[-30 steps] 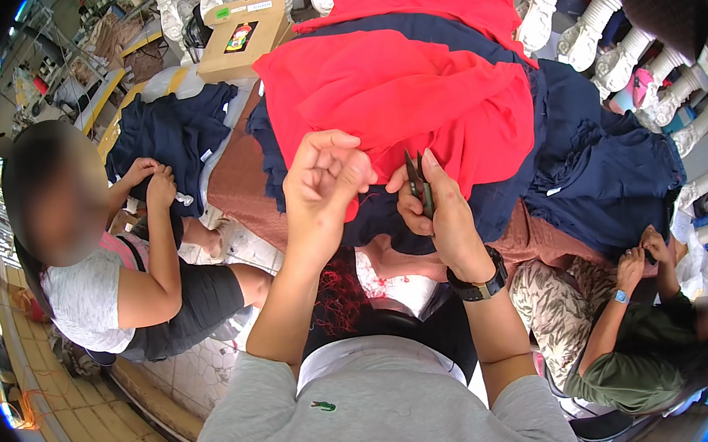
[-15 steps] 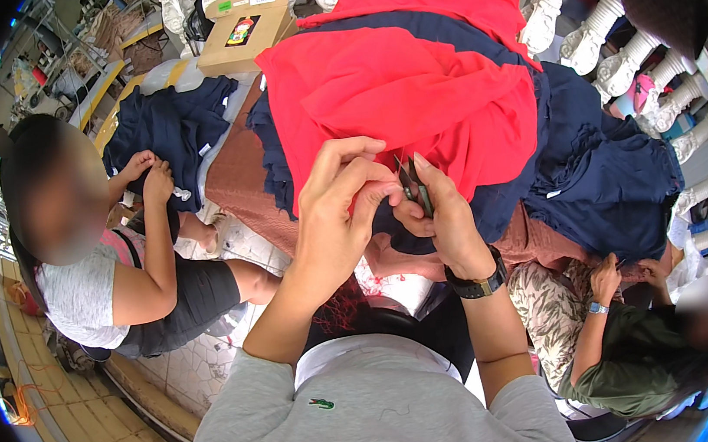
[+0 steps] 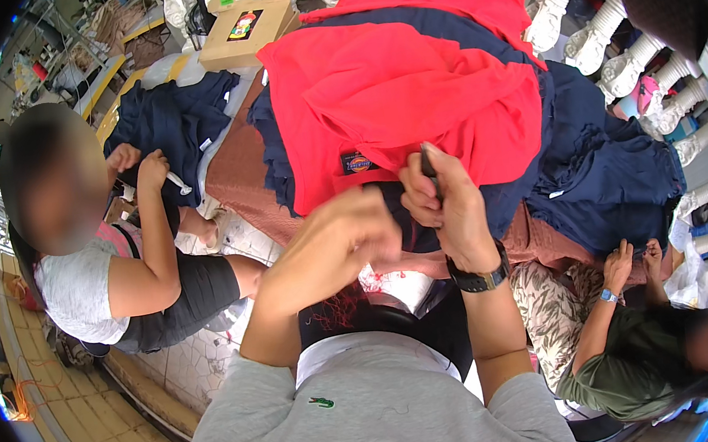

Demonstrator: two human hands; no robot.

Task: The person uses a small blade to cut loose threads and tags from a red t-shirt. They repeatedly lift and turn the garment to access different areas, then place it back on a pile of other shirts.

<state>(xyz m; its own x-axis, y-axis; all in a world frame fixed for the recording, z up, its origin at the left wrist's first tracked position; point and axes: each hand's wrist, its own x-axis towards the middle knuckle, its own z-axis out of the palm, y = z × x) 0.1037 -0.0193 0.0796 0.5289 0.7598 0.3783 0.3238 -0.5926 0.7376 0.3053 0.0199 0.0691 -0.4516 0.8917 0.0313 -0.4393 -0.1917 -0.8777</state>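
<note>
Dark thread snips (image 3: 428, 163) are gripped in my right hand (image 3: 450, 201), mostly hidden by its fingers. This hand is held over the near edge of a red garment (image 3: 416, 78). My left hand (image 3: 339, 242) hovers just left of it and nearer to me. Motion smears its fingers, so I cannot see whether anything is in them. A black label (image 3: 356, 162) shows on the red garment, close beyond my hands. Navy garments (image 3: 605, 162) lie under and to the right of the red cloth.
A brown cloth (image 3: 231, 178) covers the table. At the back left stands a cardboard box (image 3: 250, 34). One person (image 3: 95, 285) handles navy fabric at left; another (image 3: 640, 354) does so at right. White balusters (image 3: 611, 26) line the back and right. Red thread scraps (image 3: 342, 307) lie on my lap.
My left hand has moved away from the snips, down toward me. My right hand has shifted slightly right and turned. The garment's black label has come into view.
</note>
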